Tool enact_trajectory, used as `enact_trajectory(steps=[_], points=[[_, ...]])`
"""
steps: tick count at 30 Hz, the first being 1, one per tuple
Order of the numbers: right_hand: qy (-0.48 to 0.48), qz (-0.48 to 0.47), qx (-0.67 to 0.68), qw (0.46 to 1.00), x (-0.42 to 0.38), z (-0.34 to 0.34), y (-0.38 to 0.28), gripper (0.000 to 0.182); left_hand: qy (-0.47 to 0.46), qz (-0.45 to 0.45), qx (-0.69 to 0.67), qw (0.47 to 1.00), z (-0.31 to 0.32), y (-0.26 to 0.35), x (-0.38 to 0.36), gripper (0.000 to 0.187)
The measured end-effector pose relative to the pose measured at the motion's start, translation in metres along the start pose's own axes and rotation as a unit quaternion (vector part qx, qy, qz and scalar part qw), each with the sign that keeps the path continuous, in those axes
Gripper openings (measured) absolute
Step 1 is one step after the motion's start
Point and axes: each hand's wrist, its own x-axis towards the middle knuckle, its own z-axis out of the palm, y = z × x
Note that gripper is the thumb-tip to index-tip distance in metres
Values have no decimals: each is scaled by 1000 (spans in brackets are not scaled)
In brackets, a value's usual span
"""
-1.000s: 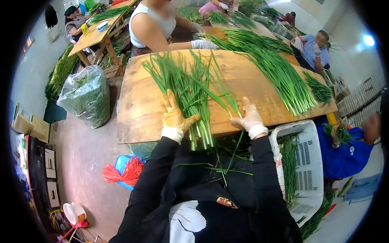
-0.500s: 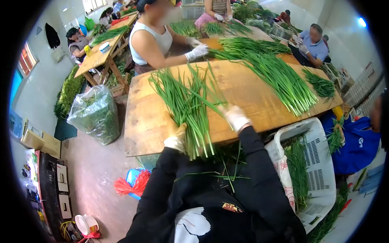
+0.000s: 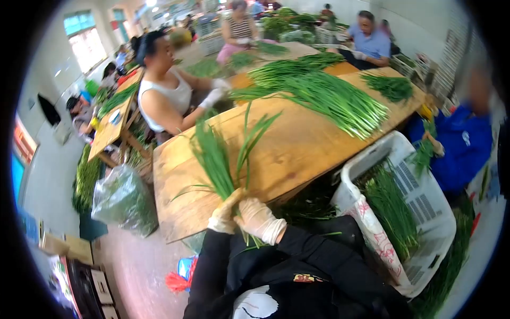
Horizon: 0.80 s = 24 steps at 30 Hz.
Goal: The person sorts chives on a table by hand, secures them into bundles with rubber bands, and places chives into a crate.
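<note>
Chives are what we handle at this station, and we record the scene from the biggest item down. We note the wooden table (image 3: 297, 143), long and bare at our near end; its far half carries a loose pile of chives (image 3: 324, 98), spread flat, we judge, so stems can be drawn off in handfuls. To our right stands a white plastic crate (image 3: 425, 207) with more greens lying in it, set close to the table edge, presumably for easy reach. A clear bag of trimmings (image 3: 123, 199) sits on the floor to the left. A co-worker in a white top (image 3: 164, 98) works at the far left side.

Our chive bunch (image 3: 218, 157) stands nearly upright at the near table edge, leaves fanning upward. Both our gloved hands close round its base: the left hand (image 3: 224, 212) wraps the stems, the right hand (image 3: 257, 219) is clasped just beside it, touching. We judge this doubled grip keeps the stems gathered and their ends level.
</note>
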Motion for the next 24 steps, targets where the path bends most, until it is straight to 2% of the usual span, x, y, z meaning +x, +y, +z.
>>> enact_trajectory(steps=[2,3,4,6,7,8,10,11,12,14,16,18,20,21,22,23,24], points=[[80,-36,-9,996,-3,3,8,42,-98,26,-20,995,8,-1,3,34],[102,-40,-19,994,-3,-7,8,45,-46,83,-12,995,28,4,-3,31],[128,-48,-34,990,-4,-11,10,52,10,88,-24,996,52,11,-6,31],[269,-116,32,956,-1,-8,23,64,-74,72,-55,993,49,18,1,35],[302,-141,66,940,1,-7,33,83,-42,94,-71,992,30,14,20,41],[311,-133,60,939,1,-20,33,83,10,233,10,972,73,24,7,47],[321,-13,193,927,3,-55,30,94,-68,275,49,958,93,43,6,56],[326,-11,303,895,15,-59,33,85,-90,300,77,947,99,51,13,61],[211,-117,409,880,28,-78,40,70,-148,284,90,943,105,64,15,64],[75,-38,409,909,52,-90,47,57,-83,367,155,914,122,82,25,65],[161,-56,419,892,81,-88,52,53,-98,446,199,867,148,103,25,64],[189,-73,396,896,91,-86,62,51,-93,422,219,875,142,109,39,63],[227,-59,446,864,92,-75,68,54,-112,416,305,850,137,106,46,60],[221,-84,451,860,82,-71,77,59,-112,386,351,845,132,97,44,57],[214,-81,458,859,90,-38,92,67,-117,355,324,869,134,82,35,53],[203,-81,454,864,78,-41,93,64,-101,251,346,898,101,75,51,50],[192,-81,450,868,66,-44,95,61,-125,235,314,911,82,60,61,44]])
